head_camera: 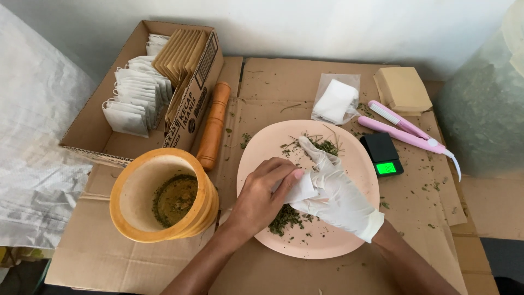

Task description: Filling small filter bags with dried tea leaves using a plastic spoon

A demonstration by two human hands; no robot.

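Bare left hand (262, 194) pinches small white filter bag (299, 189) over pink plate (360, 158); gloved right hand (333, 188) grips same bag. Wooden mortar (164, 196) at 9 o'clock.

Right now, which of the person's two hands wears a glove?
The right hand, in a white glove, reaching across the pink plate into the dried herbs. The left hand is bare and pinches a small white sachet against it.
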